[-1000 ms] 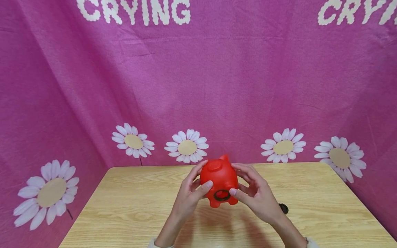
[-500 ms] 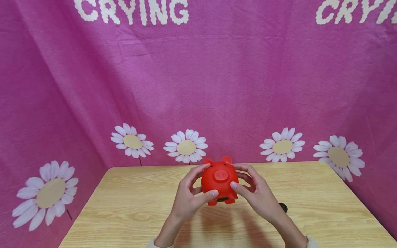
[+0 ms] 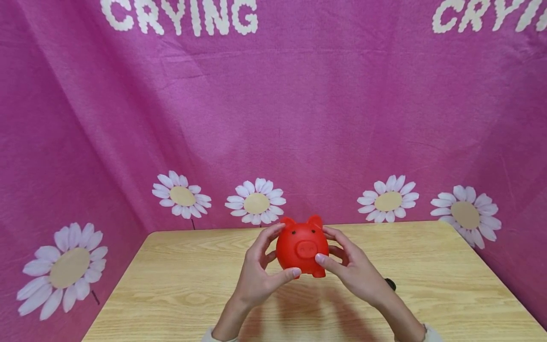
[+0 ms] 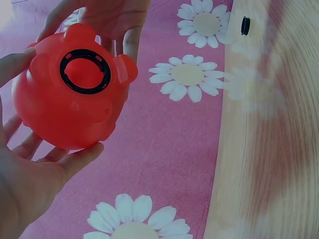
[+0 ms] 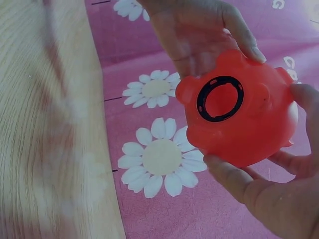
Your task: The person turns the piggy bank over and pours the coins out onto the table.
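Note:
A red piggy bank (image 3: pixel 295 247) is held up above the table, its snout and eyes toward the head camera. My left hand (image 3: pixel 258 270) grips its left side, thumb low near a foot and fingers spread along the side. On the other side my right hand (image 3: pixel 356 268) grips it, thumb beside the snout. From below, the left wrist view shows the round opening in the belly, edged by a black ring (image 4: pixel 64 72), with red interior visible through it. The right wrist view shows the same uncovered ring (image 5: pixel 201 102) between the stubby feet.
A small black round cap (image 4: pixel 245 26) lies on the light wooden table (image 3: pixel 183 280), partly hidden behind the right forearm in the head view. A pink cloth (image 3: pixel 299 118) with white daisies and lettering hangs behind the table and along its sides.
The piggy bank has been tipped in both hands: its belly opening faced the head camera earlier, and now its face does. Both hands keep their grip in nearly the same place.

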Tool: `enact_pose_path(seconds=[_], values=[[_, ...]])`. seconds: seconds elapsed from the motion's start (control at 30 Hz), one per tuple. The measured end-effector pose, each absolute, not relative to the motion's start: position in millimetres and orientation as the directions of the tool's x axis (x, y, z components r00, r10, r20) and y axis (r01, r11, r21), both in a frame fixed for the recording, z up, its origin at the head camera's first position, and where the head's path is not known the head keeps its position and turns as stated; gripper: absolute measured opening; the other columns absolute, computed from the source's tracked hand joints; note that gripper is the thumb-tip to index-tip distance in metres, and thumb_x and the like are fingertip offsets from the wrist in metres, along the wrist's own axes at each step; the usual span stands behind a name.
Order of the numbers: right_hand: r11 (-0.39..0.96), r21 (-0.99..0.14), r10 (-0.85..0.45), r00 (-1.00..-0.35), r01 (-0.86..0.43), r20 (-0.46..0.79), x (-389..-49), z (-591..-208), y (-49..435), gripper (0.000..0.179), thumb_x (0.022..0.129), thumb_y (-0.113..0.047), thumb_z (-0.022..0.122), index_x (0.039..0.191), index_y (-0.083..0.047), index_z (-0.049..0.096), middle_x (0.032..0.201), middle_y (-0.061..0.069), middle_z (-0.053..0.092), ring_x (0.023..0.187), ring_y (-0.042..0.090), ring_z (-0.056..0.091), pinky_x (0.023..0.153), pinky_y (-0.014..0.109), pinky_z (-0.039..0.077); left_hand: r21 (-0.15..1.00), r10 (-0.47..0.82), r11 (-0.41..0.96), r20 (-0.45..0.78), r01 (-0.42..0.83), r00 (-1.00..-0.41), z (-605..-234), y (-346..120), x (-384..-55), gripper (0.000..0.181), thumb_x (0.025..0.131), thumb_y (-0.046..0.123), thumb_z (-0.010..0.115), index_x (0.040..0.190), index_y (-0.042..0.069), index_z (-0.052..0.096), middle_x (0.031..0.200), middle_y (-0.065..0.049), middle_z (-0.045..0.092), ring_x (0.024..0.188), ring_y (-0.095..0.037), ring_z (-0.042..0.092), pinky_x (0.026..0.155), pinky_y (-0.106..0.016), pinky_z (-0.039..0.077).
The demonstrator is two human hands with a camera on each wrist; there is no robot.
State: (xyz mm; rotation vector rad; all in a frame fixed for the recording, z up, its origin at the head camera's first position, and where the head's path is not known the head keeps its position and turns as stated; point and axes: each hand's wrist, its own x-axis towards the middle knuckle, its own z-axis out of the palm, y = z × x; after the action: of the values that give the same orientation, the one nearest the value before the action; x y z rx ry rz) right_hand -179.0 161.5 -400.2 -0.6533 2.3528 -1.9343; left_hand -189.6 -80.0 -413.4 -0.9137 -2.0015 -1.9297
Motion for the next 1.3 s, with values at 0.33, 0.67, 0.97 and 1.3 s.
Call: enact_pose_path(seconds=[0.33, 0.67, 0.97, 1.3], values=[[0.045, -0.938, -0.283, -0.905, -0.343, 0.317, -178.4, -402.7, 160.3, 0.065, 0.097, -0.005, 0.077, 0.155, -0.008, 0.049, 0.154, 0.021, 0.052, 0.119, 0.011, 0.073, 0.085, 0.040, 0.069, 0.878, 0.320, 0.075, 0.428, 0.473, -0.845, -407.2, -88.7, -191.3, 0.088, 0.084, 0.022, 0.090, 0.160, 0.028, 0.047, 0.160, 0.002, 0.053, 0.148, -0.032, 0.050, 0.104, -0.038, 0.061], [0.000, -0.913, -0.287, -0.874, -0.408, 0.391, -180.9, -405.7, 159.3, 0.067, 0.093, 0.002, 0.079, 0.153, -0.007, 0.049, 0.149, -0.005, 0.057, 0.125, 0.007, 0.068, 0.087, 0.039, 0.068, 0.914, 0.349, -0.042, 0.393, 0.404, -0.851, -407.2, -92.4, -195.0, 0.072, 0.095, 0.016, 0.079, 0.161, 0.016, 0.048, 0.157, -0.012, 0.055, 0.142, -0.039, 0.055, 0.104, -0.035, 0.062], [0.051, -0.903, -0.283, -0.873, -0.426, 0.396, -182.3, -409.0, 160.0, 0.069, 0.091, 0.000, 0.082, 0.153, -0.010, 0.052, 0.150, -0.004, 0.056, 0.127, 0.005, 0.067, 0.092, 0.038, 0.067, 0.947, 0.326, 0.015, 0.300, 0.322, -0.897, -406.0, -90.6, -192.8, 0.064, 0.100, 0.021, 0.073, 0.159, 0.018, 0.050, 0.153, -0.012, 0.057, 0.135, -0.036, 0.059, 0.093, -0.035, 0.067], [0.105, -0.885, -0.304, -0.862, -0.454, 0.407, -181.2, -408.5, 159.9, 0.070, 0.090, -0.004, 0.085, 0.152, -0.017, 0.055, 0.151, 0.003, 0.057, 0.134, 0.013, 0.063, 0.100, 0.036, 0.064, 0.939, 0.314, -0.009, 0.329, 0.343, -0.891, -408.1, -89.4, -191.8, 0.056, 0.100, 0.019, 0.075, 0.153, 0.016, 0.058, 0.145, -0.013, 0.064, 0.128, -0.034, 0.064, 0.088, -0.037, 0.068]])
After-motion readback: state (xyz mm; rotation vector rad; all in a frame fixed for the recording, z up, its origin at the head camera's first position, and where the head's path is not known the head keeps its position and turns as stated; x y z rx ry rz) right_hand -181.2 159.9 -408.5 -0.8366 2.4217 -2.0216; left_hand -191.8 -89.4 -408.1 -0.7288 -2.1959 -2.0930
